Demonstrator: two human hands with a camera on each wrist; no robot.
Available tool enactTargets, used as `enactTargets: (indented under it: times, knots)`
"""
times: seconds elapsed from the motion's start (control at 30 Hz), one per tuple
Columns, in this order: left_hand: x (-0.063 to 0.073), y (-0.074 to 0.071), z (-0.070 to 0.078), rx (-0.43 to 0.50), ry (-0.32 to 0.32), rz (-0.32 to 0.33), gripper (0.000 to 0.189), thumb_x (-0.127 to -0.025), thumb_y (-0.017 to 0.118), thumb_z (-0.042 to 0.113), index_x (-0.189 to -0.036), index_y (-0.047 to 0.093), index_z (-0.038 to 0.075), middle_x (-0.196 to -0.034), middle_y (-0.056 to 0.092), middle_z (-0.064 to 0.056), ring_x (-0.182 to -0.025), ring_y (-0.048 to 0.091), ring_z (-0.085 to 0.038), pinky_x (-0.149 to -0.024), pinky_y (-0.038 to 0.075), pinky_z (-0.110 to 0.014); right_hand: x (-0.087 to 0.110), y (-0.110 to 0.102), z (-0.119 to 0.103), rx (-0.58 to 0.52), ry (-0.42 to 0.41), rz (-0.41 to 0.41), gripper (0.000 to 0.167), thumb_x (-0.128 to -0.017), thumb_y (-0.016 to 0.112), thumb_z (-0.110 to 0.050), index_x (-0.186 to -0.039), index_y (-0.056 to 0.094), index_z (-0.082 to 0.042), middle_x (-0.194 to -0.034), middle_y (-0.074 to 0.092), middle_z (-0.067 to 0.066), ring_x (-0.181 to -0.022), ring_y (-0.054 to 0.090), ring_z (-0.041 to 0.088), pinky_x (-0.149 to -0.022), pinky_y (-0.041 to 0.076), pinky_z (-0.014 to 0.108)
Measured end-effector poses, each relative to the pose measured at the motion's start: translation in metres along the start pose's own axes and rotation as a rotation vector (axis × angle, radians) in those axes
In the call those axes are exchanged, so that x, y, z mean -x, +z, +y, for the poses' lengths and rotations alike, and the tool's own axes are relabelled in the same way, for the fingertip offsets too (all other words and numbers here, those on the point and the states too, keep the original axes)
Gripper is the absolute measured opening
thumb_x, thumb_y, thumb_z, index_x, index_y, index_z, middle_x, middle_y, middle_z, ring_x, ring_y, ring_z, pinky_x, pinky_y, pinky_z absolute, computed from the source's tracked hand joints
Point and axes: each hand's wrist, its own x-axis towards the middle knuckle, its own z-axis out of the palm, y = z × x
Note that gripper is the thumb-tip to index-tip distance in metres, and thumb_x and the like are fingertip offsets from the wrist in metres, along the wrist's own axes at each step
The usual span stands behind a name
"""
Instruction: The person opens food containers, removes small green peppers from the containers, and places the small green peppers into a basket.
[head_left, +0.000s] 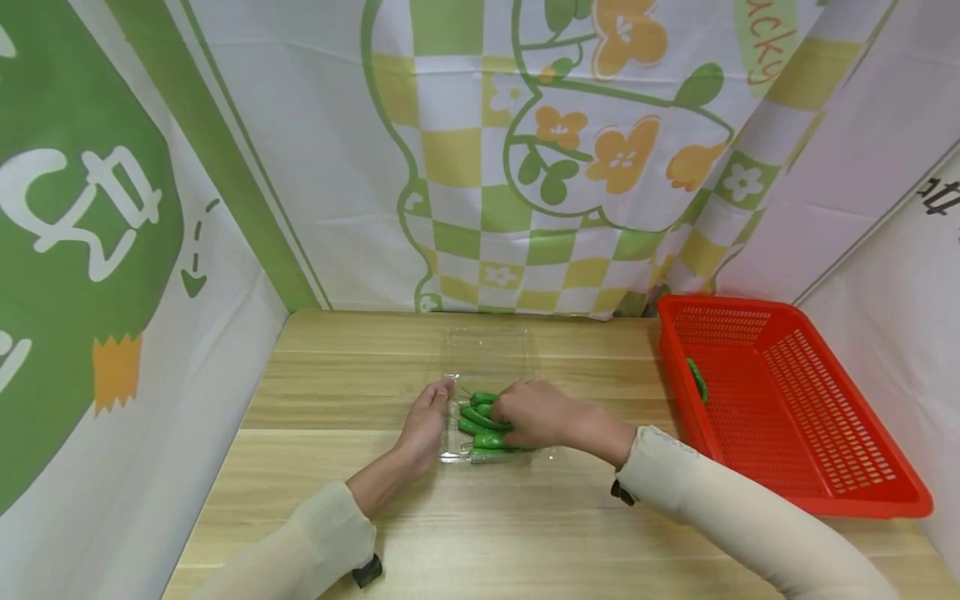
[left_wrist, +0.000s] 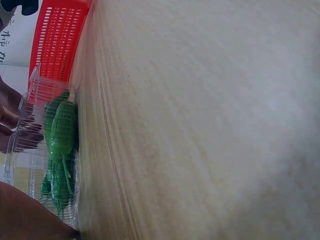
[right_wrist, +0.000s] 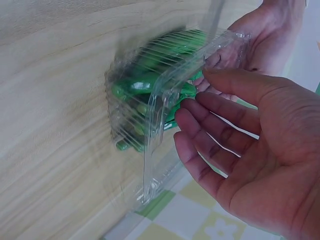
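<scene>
A clear plastic clamshell box [head_left: 455, 454] stands on the table with its lid [head_left: 487, 350] folded back. Several green chili peppers [head_left: 480, 417] lie in it, seen also through its ribbed wall in the left wrist view as green peppers [left_wrist: 62, 132]. My left hand [head_left: 422, 429] holds the box's left rim. Over the right part of the box is my right hand [head_left: 540, 412], covering some peppers. In the right wrist view the right hand [right_wrist: 265, 135] has its fingers apart and loosely bent at the rim, the thumb and index tips close to the peppers [right_wrist: 135, 87].
A red perforated basket [head_left: 795, 417] stands on the right of the wooden table [head_left: 330, 375]. One green chili pepper [head_left: 697, 381] lies inside against its left wall. Behind the table hangs a patterned cloth [head_left: 480, 242].
</scene>
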Motion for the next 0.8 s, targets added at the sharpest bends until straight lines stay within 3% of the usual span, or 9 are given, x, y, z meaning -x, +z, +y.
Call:
enactTargets:
  times: [0.3, 0.8]
  knots:
    - [0.002, 0.001, 0.002, -0.006, -0.013, -0.004, 0.048, -0.117, 0.026, 0.016, -0.16, 0.033, -0.003, -0.17, 0.027, -0.026, -0.16, 0.018, -0.044, -0.132, 0.01, -0.059, -0.009, 0.009, -0.001, -0.003, 0.028, -0.042, 0.031, -0.083, 0.083, -0.014, -0.067, 0.058, -0.022, -0.066, 0.051, -0.01, -0.061, 0.043, 0.009, -0.052, 0.041, 0.027]
    - [0.002, 0.0, 0.002, -0.008, -0.018, -0.001, 0.048, -0.118, 0.026, 0.019, -0.159, 0.035, -0.003, -0.17, 0.029, -0.025, -0.16, 0.017, -0.043, -0.133, 0.009, -0.059, -0.014, 0.023, -0.002, 0.026, 0.057, -0.025, 0.037, -0.079, 0.085, -0.014, -0.062, 0.053, -0.023, -0.061, 0.046, -0.01, -0.058, 0.041, 0.011, -0.05, 0.037, 0.03]
